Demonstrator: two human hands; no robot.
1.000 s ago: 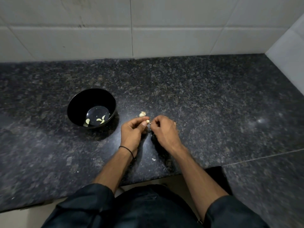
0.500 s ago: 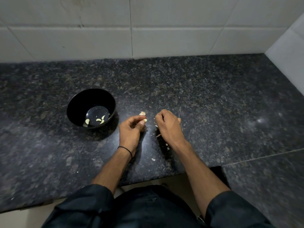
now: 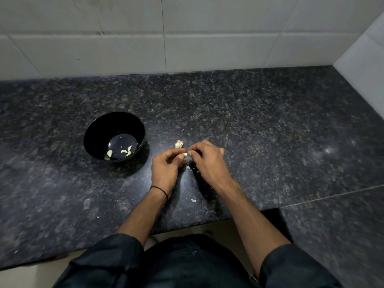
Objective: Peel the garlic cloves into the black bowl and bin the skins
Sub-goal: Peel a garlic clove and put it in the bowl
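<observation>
A black bowl [image 3: 93, 129] stands on the dark granite counter [image 3: 259, 125], left of my hands, with several peeled cloves [image 3: 122, 152] in its bottom. My left hand [image 3: 166, 169] pinches a small pale garlic clove [image 3: 185, 154] at its fingertips. My right hand [image 3: 207, 161] meets it from the right, fingertips closed on the same clove. An unpeeled garlic piece [image 3: 178, 144] lies on the counter just behind my hands. Small bits of skin [image 3: 190, 167] lie under my hands, and one more skin flake [image 3: 193, 200] rests nearer the counter's front edge.
A white tiled wall [image 3: 166, 38] runs along the back and a white side wall [image 3: 365, 59] closes the right. The counter's front edge [image 3: 187, 227] steps back in front of my body. No bin is in view.
My right hand pulled away to the right, dropping skin bits onto the counter, then came back to the clove held in my left hand. The bowl has not moved.
</observation>
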